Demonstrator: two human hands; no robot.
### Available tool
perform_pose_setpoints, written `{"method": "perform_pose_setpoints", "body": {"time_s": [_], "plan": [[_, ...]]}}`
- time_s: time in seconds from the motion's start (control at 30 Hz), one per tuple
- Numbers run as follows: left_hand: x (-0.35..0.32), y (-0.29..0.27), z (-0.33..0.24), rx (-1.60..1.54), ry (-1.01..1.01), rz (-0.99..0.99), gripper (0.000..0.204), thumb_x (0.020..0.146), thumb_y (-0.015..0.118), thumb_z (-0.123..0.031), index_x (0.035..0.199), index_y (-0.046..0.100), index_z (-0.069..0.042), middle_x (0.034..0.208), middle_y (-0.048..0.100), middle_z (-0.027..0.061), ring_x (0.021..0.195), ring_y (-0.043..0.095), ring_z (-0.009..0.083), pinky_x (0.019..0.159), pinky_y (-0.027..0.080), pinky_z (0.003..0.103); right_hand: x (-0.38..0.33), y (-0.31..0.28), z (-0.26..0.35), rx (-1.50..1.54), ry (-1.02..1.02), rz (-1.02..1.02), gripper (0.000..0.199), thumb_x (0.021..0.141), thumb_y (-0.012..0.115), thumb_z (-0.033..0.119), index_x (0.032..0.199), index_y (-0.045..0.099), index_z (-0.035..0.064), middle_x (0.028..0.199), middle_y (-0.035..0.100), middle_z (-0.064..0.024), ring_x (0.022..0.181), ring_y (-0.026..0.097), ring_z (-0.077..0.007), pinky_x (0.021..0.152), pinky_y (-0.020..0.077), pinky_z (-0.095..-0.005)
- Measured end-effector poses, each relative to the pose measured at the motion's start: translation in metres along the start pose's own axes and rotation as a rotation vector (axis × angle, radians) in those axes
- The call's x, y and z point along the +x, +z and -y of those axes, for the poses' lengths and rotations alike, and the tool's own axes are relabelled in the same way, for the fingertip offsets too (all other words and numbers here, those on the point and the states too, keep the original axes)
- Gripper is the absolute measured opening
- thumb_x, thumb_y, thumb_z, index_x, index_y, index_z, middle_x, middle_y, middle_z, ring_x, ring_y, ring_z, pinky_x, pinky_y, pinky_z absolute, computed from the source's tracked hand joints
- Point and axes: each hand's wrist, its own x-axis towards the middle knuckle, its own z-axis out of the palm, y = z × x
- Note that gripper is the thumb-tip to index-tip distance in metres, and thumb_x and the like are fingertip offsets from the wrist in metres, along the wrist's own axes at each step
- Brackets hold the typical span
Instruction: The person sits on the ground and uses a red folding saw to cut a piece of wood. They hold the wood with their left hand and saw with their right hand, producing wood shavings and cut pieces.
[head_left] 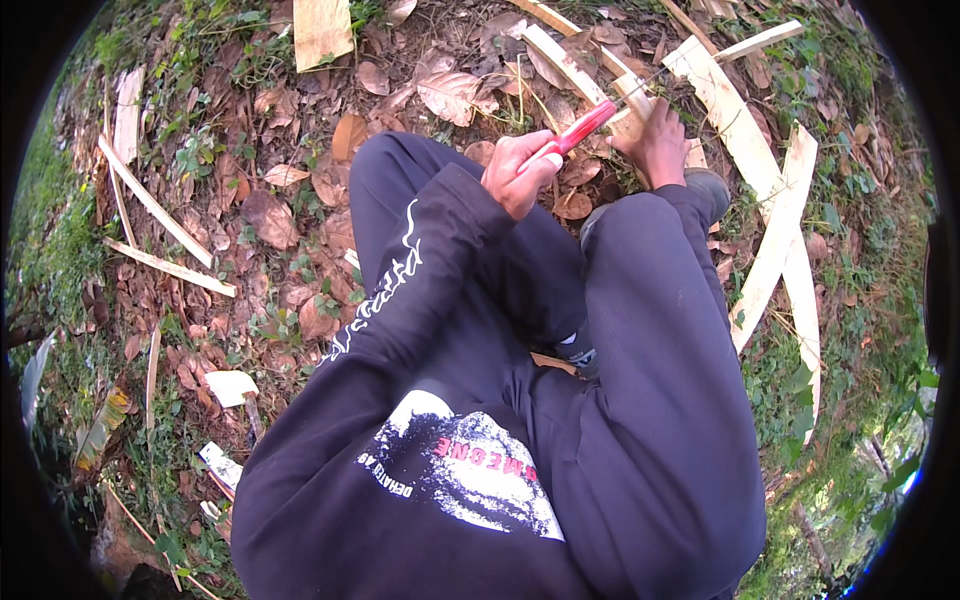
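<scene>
Outdoor ground covered w/ dry brown leaves (280, 215), patches of green weeds and scattered pale wood offcuts. The person sits low, knees bent up, in dark trousers and a dark long-sleeved top w/ white print on sleeve and chest.

Left hand (520, 170) is closed in a fist round the red handle of a knife (575, 133); handle runs up and to the right from the fist, w/ a thin blade carrying on toward the wood piece. Blade itself is too thin to make out clearly.

Right hand (658, 143) is clamped down on a pale wood strip (628, 105), fingers curled over it, palm side down; the strip lies on the ground just past the right knee, near the tip of a dark shoe (712, 190). Knife tip meets the strip just beside the right hand's fingers.

Around: long split planks (775, 235) lie to the right of the right leg, overlapping each other. Thin wood slivers (160, 215) lie well apart on the left among leaves. A flat board piece (322, 30) sits near the top edge. Small white scraps (230, 385) lie by the left elbow
</scene>
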Motion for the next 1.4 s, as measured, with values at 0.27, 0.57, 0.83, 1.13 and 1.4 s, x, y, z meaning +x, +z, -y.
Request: {"method": "perform_pose_setpoints", "body": {"time_s": [0.27,0.57,0.83,1.13,1.4], "plan": [[-0.003,0.002,0.005,-0.028,-0.017,-0.008,0.013,0.089,0.049,-0.014,0.081,0.049,-0.005,0.067,0.039,-0.006,0.057,0.033,0.0033,0.052,0.027,0.023,0.001,-0.001,0.002,0.0,0.021,0.025,0.101,0.064,0.09,0.046,0.138,0.037,0.0018,0.124,0.055,-0.0235,0.117,0.055,-0.0405,0.096,0.0409,-0.0537],[0.0,0.002,0.005,0.068,0.014,-0.023,0.021,0.084,0.054,-0.02,0.077,0.053,0.0,0.057,0.047,0.0059,0.051,0.044,0.0159,0.051,0.034,0.034,0.001,0.0,0.0,0.034,0.009,0.004,0.098,0.062,0.091,0.046,0.135,0.041,0.0029,0.122,0.056,-0.0227,0.115,0.055,-0.0399,0.096,0.0414,-0.0532],[-0.008,0.002,0.016,0.148,-0.031,-0.045,0.016,0.088,0.055,-0.016,0.082,0.055,-0.001,0.068,0.052,0.005,0.06,0.047,0.0151,0.056,0.036,0.031,0.004,0.003,-0.004,0.026,0.001,0.003,0.106,0.062,0.09,0.048,0.14,0.036,0.0022,0.127,0.053,-0.025,0.118,0.054,-0.0429,0.094,0.0438,-0.0555],[-0.011,0.006,0.022,0.354,0.028,-0.046,0.01,0.086,0.057,-0.011,0.086,0.055,-0.002,0.079,0.049,0.0044,0.067,0.043,0.0141,0.059,0.035,0.03,0.0,0.001,-0.004,0.045,-0.014,-0.039,0.1,0.063,0.091,0.044,0.139,0.04,0.002,0.124,0.056,-0.0237,0.117,0.055,-0.0407,0.096,0.0422,-0.0545],[-0.015,0.011,0.022,0.312,0.12,-0.09,0.016,0.089,0.048,-0.014,0.081,0.051,0.0,0.062,0.043,-0.0011,0.052,0.035,0.0066,0.048,0.027,0.025,0.003,0.013,-0.008,0.046,-0.028,-0.067,0.098,0.064,0.09,0.045,0.137,0.039,0.0024,0.121,0.054,-0.0243,0.115,0.054,-0.0431,0.091,0.0427,-0.0558]]}}
